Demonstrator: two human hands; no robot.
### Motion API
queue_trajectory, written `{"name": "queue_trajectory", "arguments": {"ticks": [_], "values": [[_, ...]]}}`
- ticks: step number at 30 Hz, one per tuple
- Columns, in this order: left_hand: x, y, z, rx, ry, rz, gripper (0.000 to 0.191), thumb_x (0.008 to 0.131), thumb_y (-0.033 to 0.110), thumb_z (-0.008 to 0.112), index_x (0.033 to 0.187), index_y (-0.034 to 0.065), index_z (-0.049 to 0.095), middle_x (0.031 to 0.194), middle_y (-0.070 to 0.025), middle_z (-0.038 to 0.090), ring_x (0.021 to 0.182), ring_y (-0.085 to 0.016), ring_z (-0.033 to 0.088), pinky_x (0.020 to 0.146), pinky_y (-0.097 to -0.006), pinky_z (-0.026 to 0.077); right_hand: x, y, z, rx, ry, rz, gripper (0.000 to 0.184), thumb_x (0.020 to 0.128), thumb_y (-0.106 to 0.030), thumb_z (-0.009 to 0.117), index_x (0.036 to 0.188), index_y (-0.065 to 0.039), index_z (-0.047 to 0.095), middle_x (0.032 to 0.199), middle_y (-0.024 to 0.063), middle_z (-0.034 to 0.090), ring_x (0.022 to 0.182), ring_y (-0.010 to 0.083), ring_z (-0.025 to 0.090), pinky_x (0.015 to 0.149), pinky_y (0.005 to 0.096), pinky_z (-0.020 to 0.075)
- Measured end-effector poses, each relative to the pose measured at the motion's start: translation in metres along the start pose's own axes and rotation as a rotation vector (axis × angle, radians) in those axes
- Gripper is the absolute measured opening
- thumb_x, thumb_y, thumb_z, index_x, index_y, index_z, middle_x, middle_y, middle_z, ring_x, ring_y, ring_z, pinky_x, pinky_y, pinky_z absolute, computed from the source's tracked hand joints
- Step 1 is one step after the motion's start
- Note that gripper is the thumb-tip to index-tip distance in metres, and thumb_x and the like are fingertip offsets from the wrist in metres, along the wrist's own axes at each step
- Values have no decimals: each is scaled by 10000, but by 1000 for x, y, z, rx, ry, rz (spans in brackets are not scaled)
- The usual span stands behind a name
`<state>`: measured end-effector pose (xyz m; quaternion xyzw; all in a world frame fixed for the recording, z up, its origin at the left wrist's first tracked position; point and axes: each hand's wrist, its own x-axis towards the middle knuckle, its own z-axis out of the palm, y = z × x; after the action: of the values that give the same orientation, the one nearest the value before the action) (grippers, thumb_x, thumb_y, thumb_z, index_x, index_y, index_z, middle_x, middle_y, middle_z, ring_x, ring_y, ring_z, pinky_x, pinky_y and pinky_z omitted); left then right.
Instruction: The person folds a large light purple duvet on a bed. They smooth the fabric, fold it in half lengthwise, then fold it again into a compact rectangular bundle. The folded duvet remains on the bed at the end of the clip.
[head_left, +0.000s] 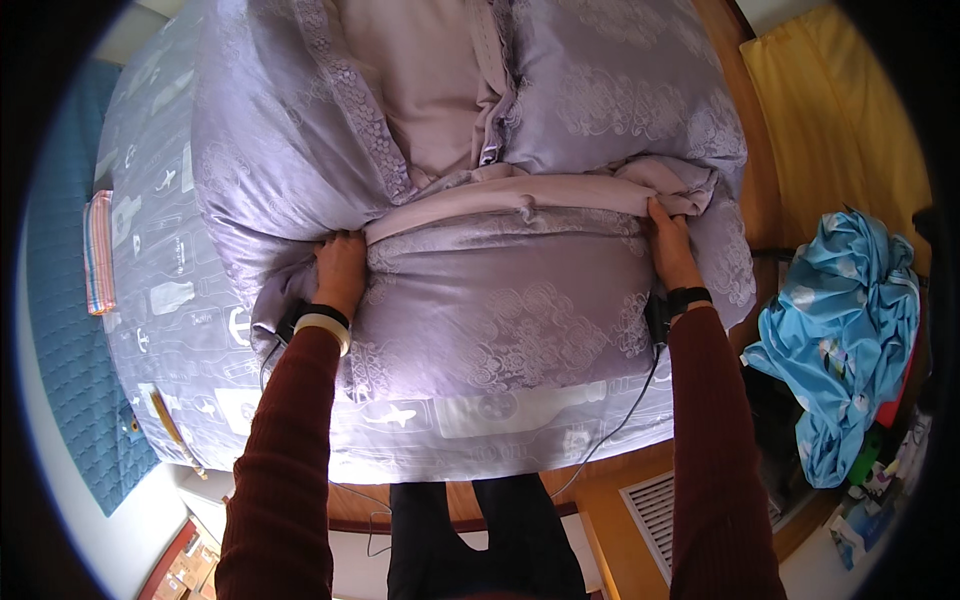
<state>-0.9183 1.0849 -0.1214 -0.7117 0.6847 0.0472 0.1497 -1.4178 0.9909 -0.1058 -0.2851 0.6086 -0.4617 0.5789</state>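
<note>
A lilac satin quilt (442, 315) with embroidered scrolls lies folded in a thick bundle on the bed. Its pinkish inner side (435, 90) shows along the middle gap and along the turned edge before me. My left hand (341, 274) grips the fold at its left end, fingertips tucked into the cloth. At the right end my right hand (669, 238) holds the turned edge, thumb on top and some fingers hidden by fabric. Both wrists wear dark straps with cabled devices, and a pale bangle (324, 324) circles the left one.
Under the quilt lies a grey printed bedsheet (165, 247). A striped folded cloth (99, 251) and a brush (176, 431) sit along the left side, by a blue quilted panel (67, 300). Rightward are a crumpled blue cloth (844, 330), a yellow cloth (840, 112) and a vent grille (651, 517). Thin cables (615, 435) hang from the wrists.
</note>
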Motion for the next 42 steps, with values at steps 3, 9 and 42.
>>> {"name": "queue_trajectory", "arguments": {"ticks": [3,9,42], "values": [[0,0,-1,3,43,12,187,878,76,551,1048,61,626,1054,-135,683,997,-319,663,817,-482,518,-2,-3,3,-30,11,-9,590,918,-312,695,1323,58,477,1221,115,584,1062,213,573,957,330,453],[0,2,0,12,48,6,212,863,54,570,1071,61,612,1052,-133,680,995,-318,661,823,-482,513,-3,-5,5,-134,41,0,609,911,-354,687,1309,71,509,1206,122,604,1072,212,570,944,317,440],[-410,257,-110,-2243,-131,-372,848,940,376,655,1535,-21,198,1506,-190,380,1295,-312,488,1003,-466,457,-453,51,-119,-485,-312,295,578,755,-30,595,1320,-5,473,1062,174,627,917,277,628,784,350,508]]}}
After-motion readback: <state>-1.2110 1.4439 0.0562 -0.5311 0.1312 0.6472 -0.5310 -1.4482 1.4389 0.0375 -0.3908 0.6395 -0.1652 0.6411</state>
